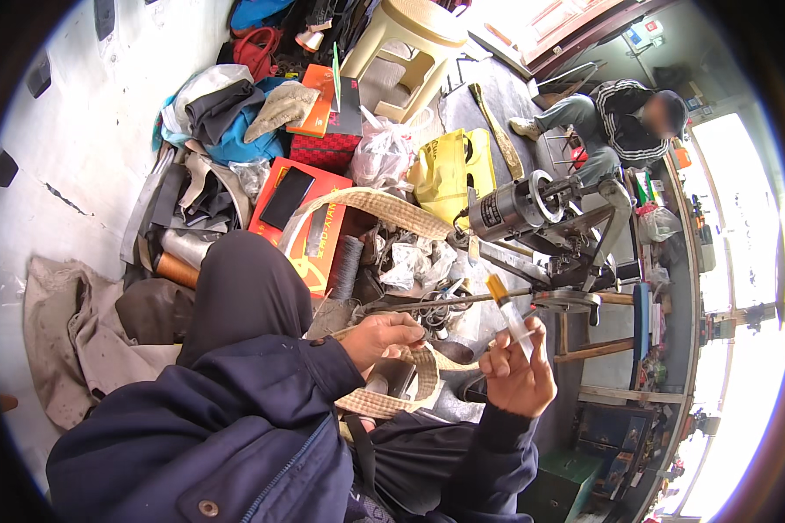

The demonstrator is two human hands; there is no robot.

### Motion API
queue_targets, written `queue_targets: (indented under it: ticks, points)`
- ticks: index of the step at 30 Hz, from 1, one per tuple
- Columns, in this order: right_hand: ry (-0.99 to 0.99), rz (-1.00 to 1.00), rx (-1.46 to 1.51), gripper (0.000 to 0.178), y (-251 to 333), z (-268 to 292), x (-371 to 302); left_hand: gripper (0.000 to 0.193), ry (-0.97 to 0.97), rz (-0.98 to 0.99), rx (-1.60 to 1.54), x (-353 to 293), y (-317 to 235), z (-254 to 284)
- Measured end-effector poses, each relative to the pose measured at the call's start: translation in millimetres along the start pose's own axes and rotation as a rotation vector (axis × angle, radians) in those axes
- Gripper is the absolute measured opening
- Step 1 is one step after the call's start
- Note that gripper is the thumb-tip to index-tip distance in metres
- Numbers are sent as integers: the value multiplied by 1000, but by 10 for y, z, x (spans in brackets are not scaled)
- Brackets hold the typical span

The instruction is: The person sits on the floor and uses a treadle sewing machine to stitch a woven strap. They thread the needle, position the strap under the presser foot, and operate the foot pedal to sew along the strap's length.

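My left hand (381,341) is closed in a pinch over my lap, its fingertips at a beige woven strap (426,379) that loops down beneath them. Exactly how the fingers grip it is partly hidden. To the right, my right hand (522,373) is raised, fingers curled round a clear syringe (515,326). An amber-yellow tip tops the syringe and points up and slightly left. Another stretch of woven band (366,202) arches across the clutter ahead of me.
A hand-cranked sewing machine (515,209) stands ahead to the right. Beyond it sits another person (628,122). A phone (288,199) rests on a red box (327,235), near a grey thread spool (347,266). Farther off are a yellow bag (449,170) and a plastic stool (410,44).
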State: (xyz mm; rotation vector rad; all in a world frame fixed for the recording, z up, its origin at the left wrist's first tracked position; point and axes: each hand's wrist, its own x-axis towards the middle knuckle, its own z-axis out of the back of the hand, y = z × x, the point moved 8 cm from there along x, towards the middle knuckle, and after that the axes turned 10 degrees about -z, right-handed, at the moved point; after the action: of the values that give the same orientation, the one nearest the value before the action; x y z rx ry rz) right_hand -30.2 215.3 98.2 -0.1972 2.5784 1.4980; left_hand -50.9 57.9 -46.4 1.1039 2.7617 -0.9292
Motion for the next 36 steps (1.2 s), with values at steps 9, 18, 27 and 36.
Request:
queue_targets:
  ticks: [9, 18, 27, 36]
  points:
    - [6, -71, 144, 68, -18, -16, 363, 17, 8, -24, 6, 56, 35, 55]
    - [-171, 22, -14, 79, -28, 42, 487, 13, 23, -19, 34, 62, 20, 52]
    - [-273, 60, -56, 83, -46, 32, 531, 11, 20, -4, 21, 83, 38, 53]
    - [-287, 52, -57, 82, -58, 41, 536, 13, 39, -10, 65, 113, 76, 88]
